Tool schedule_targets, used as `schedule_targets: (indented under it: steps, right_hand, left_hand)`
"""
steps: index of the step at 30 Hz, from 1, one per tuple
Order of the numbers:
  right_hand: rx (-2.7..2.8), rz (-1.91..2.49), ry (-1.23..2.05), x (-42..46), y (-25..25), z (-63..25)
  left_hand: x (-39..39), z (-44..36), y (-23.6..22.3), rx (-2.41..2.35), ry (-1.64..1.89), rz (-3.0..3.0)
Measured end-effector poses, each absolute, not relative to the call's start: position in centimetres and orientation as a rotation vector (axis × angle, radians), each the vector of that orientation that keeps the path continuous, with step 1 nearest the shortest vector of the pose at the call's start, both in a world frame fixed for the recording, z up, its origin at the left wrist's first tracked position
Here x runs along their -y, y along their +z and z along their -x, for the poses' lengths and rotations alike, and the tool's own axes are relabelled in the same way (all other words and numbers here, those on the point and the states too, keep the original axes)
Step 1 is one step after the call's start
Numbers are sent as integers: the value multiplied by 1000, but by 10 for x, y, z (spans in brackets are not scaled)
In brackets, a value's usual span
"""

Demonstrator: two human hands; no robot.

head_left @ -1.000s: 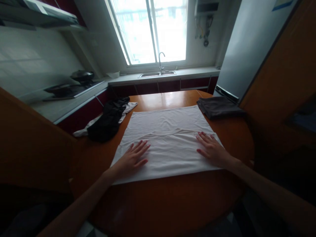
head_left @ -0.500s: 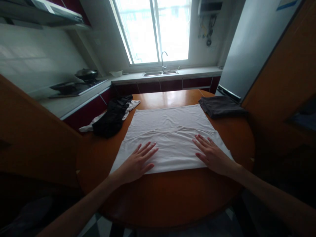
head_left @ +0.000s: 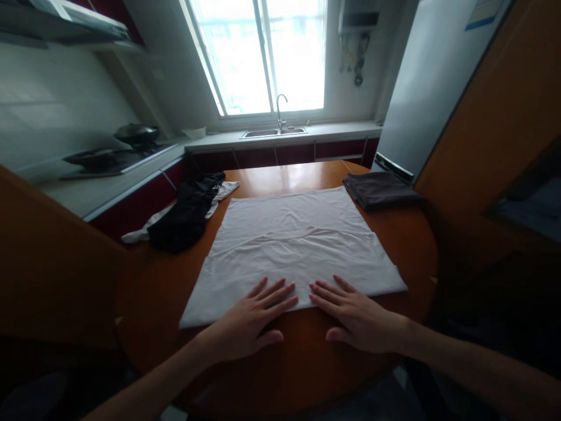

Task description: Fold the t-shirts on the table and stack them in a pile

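A white T-shirt (head_left: 289, 245) lies spread on the round wooden table, its near part folded over toward the far side so that the neckline runs across the middle. My left hand (head_left: 249, 321) rests palm down at the shirt's near folded edge, fingers spread on the cloth and thumb over bare wood. Just to its right, my right hand (head_left: 357, 316) lies flat on the same edge, its fingers stretched out and pointing left. A small gap separates the fingertips of both hands. Neither hand grips the cloth.
On the table's left lies a heap of black clothing (head_left: 184, 213) with white cloth (head_left: 146, 228) under it. A folded dark grey garment (head_left: 379, 190) sits at the far right. The wooden table (head_left: 284, 174) stands before a counter with a sink (head_left: 274, 133); a fridge (head_left: 403, 88) is at right.
Both hands have slid nearer to me and closer together, from the middle of the folded part to its near edge. The view has shifted slightly right.
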State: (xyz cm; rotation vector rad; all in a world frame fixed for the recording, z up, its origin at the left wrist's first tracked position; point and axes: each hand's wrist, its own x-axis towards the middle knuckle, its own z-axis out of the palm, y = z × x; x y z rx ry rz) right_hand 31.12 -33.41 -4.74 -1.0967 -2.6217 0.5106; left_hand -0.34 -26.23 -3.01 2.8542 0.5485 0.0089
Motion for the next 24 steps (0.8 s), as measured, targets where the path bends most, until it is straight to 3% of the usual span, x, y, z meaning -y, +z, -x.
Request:
schedule_targets:
  steps: [10,16,20,24]
  right_hand:
    - [2354,1664,26,324,-78,-413]
    - [2308,1755,-25,333,-102,-443]
    - [2279,1713,-45,335,-119,-465]
    - [2280,1511,-33,333,-122,-482]
  left_hand:
    - [224,88,-48,-1070,230,-2909]
    - [223,128,-55,-1397,327,-2700]
    - [228,163,-46,-1713,592,-2454]
    - [251,183,-29,-1569,607,-2427]
